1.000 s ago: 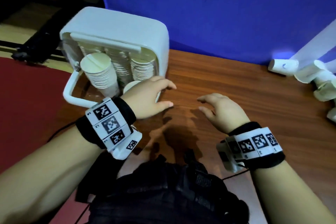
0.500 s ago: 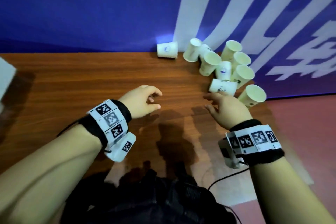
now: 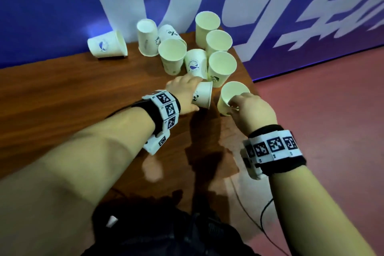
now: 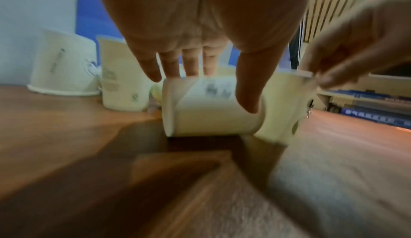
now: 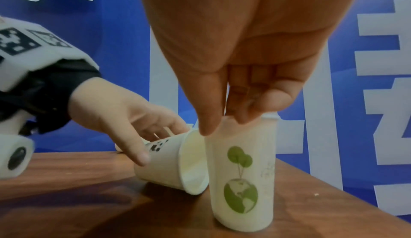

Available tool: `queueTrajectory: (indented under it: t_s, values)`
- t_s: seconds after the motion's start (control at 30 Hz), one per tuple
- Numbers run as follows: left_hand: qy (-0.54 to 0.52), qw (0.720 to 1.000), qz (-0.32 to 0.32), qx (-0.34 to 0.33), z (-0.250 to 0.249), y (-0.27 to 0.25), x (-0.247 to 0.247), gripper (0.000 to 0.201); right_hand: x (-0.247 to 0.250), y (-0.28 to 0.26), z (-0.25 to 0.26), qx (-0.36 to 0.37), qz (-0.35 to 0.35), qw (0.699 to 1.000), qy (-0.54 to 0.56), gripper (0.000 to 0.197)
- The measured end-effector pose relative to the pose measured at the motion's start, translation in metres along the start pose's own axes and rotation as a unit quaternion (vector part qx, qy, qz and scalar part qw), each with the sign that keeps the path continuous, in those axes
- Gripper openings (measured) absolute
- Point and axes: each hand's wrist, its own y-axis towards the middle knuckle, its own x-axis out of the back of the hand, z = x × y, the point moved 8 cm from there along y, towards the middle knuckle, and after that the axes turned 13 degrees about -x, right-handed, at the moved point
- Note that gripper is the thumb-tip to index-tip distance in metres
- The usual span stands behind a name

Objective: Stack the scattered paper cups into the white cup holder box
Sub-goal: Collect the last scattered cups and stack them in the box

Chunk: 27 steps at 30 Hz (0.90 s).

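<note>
Several white paper cups (image 3: 172, 56) are scattered at the table's far right corner, some upright, some on their sides. My left hand (image 3: 190, 94) (image 4: 211, 87) grips a panda-print cup (image 3: 204, 95) (image 4: 211, 115) (image 5: 171, 162) lying on its side, fingers over the top and thumb on the near side. My right hand (image 3: 234, 104) (image 5: 224, 122) pinches the rim of an upright cup with a green globe print (image 3: 229, 95) (image 5: 242, 180) (image 4: 286, 104), just right of the lying cup. The white cup holder box is out of view.
The wooden table (image 3: 72, 100) ends just right of the cups, with red floor (image 3: 322, 100) beyond. A blue and white banner (image 3: 62, 6) rises directly behind the cups. A cup on its side (image 3: 107, 44) lies apart at the far left of the group.
The view swung right, away from the box, to the cup pile. Both hands reached forward: the left took hold of the lying cup, the right pinched the upright cup's rim.
</note>
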Motion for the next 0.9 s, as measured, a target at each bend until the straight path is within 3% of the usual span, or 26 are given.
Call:
queueTrajectory:
  t_s: [0.2,0.33,0.5,0.7,0.9]
  values:
    - [0.025,0.999,0.031,0.006,0.001,0.005,-0.031,0.082,0.005,0.000,-0.004,0.009,-0.025,0.999,0.032,0.022]
    - [-0.061,0.996,0.003,0.061,0.023,-0.033,-0.017,0.077,0.022,-0.021,-0.001,0.021,-0.093,0.991,0.096,0.017]
    - [-0.232,0.963,-0.096,0.097,0.054,-0.127,0.020,0.085,0.038,-0.064,0.046,0.105,-0.147,0.974,0.137,0.012]
    - [-0.267,0.927,-0.208,0.161,0.108,-0.275,0.046,0.086,0.041,-0.128,0.151,0.236,-0.160,0.949,0.133,0.010]
    - [-0.287,0.881,-0.311,0.211,0.178,-0.434,0.058,0.087,0.025,-0.204,0.276,0.320,-0.153,0.925,0.137,0.012]
